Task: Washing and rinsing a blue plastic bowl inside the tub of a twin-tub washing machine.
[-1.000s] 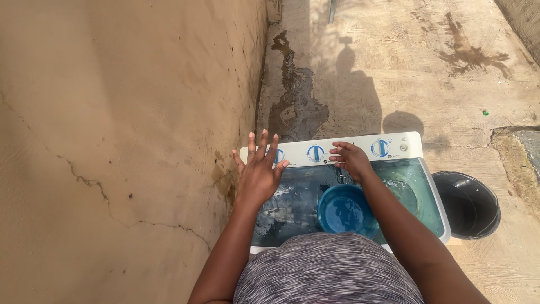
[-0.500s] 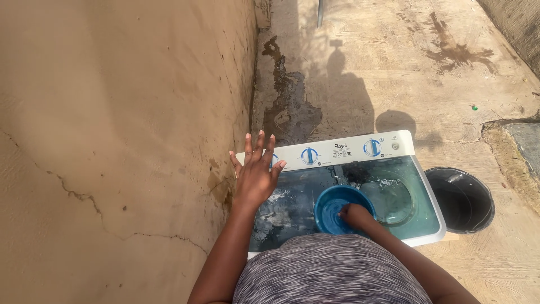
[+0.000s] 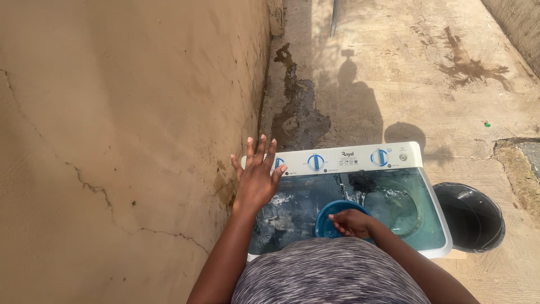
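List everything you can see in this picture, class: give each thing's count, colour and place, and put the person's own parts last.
washing machine: one, white with tinted blue lids, by the wall
dials: three, blue, on the machine's back panel
bowl: one, blue, on the machine's lid
bucket: one, black, on the ground to the machine's right
wall: one, tan, cracked, on the left
ground: tan concrete, wet stains
left hand: fingers spread, at the machine's left back corner
right hand: on the bowl
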